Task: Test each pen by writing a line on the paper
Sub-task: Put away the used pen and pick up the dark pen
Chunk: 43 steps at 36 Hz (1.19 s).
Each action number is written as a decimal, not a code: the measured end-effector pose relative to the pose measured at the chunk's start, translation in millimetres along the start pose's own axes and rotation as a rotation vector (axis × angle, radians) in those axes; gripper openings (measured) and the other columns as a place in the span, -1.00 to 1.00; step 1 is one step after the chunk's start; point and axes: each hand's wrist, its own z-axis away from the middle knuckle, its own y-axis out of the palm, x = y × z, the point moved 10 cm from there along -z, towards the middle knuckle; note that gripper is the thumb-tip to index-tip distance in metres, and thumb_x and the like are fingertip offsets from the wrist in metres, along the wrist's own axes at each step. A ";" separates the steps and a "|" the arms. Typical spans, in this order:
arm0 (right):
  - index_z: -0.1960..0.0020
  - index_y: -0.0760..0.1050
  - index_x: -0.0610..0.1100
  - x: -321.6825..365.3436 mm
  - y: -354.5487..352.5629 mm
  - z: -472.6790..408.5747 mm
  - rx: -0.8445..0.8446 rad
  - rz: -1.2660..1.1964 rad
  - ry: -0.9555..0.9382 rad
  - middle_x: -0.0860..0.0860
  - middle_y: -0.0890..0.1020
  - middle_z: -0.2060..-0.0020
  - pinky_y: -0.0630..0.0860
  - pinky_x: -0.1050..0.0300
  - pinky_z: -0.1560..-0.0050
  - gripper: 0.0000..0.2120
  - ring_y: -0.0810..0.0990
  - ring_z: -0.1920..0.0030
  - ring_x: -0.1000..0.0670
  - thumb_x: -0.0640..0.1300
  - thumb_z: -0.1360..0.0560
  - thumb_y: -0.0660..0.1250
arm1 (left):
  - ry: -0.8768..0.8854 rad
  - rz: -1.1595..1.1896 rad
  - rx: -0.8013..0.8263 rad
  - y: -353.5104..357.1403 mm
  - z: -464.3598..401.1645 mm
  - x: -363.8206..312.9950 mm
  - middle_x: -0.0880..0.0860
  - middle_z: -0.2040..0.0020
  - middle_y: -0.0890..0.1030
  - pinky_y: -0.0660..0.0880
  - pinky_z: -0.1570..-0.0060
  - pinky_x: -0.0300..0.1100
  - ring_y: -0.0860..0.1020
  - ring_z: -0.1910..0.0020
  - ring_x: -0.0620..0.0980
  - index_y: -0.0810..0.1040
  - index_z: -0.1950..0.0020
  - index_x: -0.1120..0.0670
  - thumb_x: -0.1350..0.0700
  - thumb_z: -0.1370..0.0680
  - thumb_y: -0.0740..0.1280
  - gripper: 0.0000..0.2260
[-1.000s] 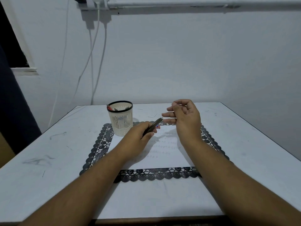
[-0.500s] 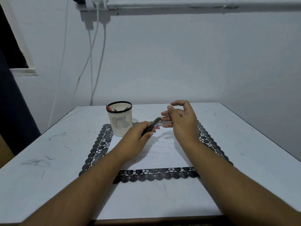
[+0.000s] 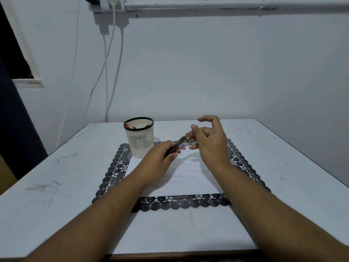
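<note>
My left hand (image 3: pixel 160 159) grips a dark pen (image 3: pixel 176 144) above the white paper (image 3: pixel 190 185), with the pen's far end pointing up and right. My right hand (image 3: pixel 211 144) hovers just right of that end. Its fingers are loosely curled, the middle fingertip is at the pen's end, and the thumb and raised index finger are apart. I see nothing held in it. The paper carries several rows of faint scribbles. A small blue and red object (image 3: pixel 182 146) lies at the paper's far edge, partly hidden behind the pen.
A white mesh pen cup (image 3: pixel 140 143) with a black rim holds several pens, at the far left corner of the black lace mat (image 3: pixel 113 173). The mat lies on a scuffed white table (image 3: pixel 56 176). Cables hang down the wall behind.
My right hand has moved left to the pen's far end, and its index finger has lifted. My left hand has stayed almost still with the pen.
</note>
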 end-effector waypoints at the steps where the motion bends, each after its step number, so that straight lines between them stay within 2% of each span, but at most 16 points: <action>1: -0.18 0.45 -0.03 -0.2 0.4 0.1 0.001 -0.001 -0.001 -0.10 0.74 0.21 0.65 0.09 0.28 -0.85 0.75 0.21 -0.11 -0.15 -0.66 0.37 | -0.002 0.003 0.000 0.0 0.1 0.6 -0.15 0.12 0.56 0.33 0.19 -0.35 0.50 0.15 -0.29 0.55 -0.02 -0.15 0.10 -0.68 0.31 -0.86; 5: -0.17 0.45 -0.02 -0.4 0.8 -0.4 0.008 -0.010 -0.012 -0.11 0.74 0.21 0.68 -0.01 0.25 -0.84 0.74 0.21 -0.13 -0.17 -0.65 0.38 | -0.006 0.003 0.002 0.3 -0.4 0.9 -0.15 0.10 0.57 0.36 0.16 -0.25 0.50 0.15 -0.28 0.55 -0.03 -0.15 0.09 -0.68 0.31 -0.87; 15: -0.16 0.45 -0.02 0.6 0.9 -0.5 0.019 -0.032 -0.020 -0.11 0.73 0.19 0.63 0.09 0.28 -0.80 0.70 0.23 -0.08 -0.21 -0.63 0.41 | -0.010 -0.004 0.002 0.5 0.1 1.0 -0.16 0.09 0.57 0.36 0.17 -0.29 0.50 0.14 -0.28 0.55 -0.03 -0.16 0.10 -0.68 0.31 -0.86; 23: -0.15 0.47 -0.02 -1.7 1.4 -1.1 0.018 -0.040 -0.019 -0.11 0.73 0.19 0.62 0.10 0.28 -0.80 0.71 0.21 -0.09 -0.22 -0.62 0.42 | -0.017 0.006 -0.001 0.3 0.6 1.2 -0.13 0.09 0.58 0.39 0.14 -0.21 0.50 0.14 -0.24 0.55 -0.02 -0.16 0.08 -0.68 0.31 -0.87; 28: -0.08 0.53 -0.03 -7.0 3.3 -1.1 0.024 -0.021 -0.014 -0.10 0.70 0.23 0.62 0.11 0.28 -0.85 0.71 0.14 -0.08 -0.24 -0.60 0.43 | -0.009 0.004 -0.001 0.0 0.6 -1.1 -0.15 0.10 0.56 0.35 0.17 -0.28 0.49 0.15 -0.28 0.54 -0.01 -0.18 0.08 -0.68 0.31 -0.86; 31: 0.01 0.59 -0.08 -11.2 5.7 -0.9 0.039 0.015 -0.007 -0.08 0.71 0.21 0.64 0.05 0.27 -0.93 0.72 0.12 -0.16 -0.22 -0.61 0.43 | -0.006 0.007 -0.006 -0.9 0.7 -1.2 -0.13 0.10 0.56 0.35 0.18 -0.29 0.49 0.16 -0.27 0.54 0.00 -0.21 0.07 -0.68 0.30 -0.85; 34: 0.05 0.63 -0.12 -14.0 8.1 0.1 0.055 0.044 0.003 -0.13 0.71 0.20 0.65 0.06 0.29 -0.93 0.71 0.12 -0.21 -0.21 -0.61 0.42 | -0.011 0.023 -0.017 -2.5 1.0 -1.5 -0.15 0.12 0.53 0.31 0.23 -0.40 0.48 0.18 -0.32 0.53 0.02 -0.24 0.07 -0.68 0.31 -0.81; 40: 0.02 0.70 -0.12 -16.8 11.4 1.1 0.093 0.130 0.003 -0.02 0.75 0.18 0.70 -0.04 0.24 -0.86 0.74 0.10 -0.08 -0.15 -0.65 0.38 | -0.034 0.070 -0.030 -3.6 0.3 0.9 -0.21 0.22 0.52 0.31 0.26 -0.38 0.47 0.27 -0.34 0.56 -0.01 -0.17 0.10 -0.68 0.31 -0.84; 43: 0.00 0.73 -0.06 -19.5 12.3 1.3 0.104 0.160 0.020 0.03 0.76 0.18 0.71 -0.04 0.24 -0.83 0.75 0.08 -0.03 -0.13 -0.66 0.36 | -0.062 0.126 -0.029 -3.4 -0.8 4.5 -0.34 0.28 0.55 0.37 0.21 -0.26 0.48 0.29 -0.33 0.57 -0.03 -0.12 0.13 -0.68 0.31 -0.86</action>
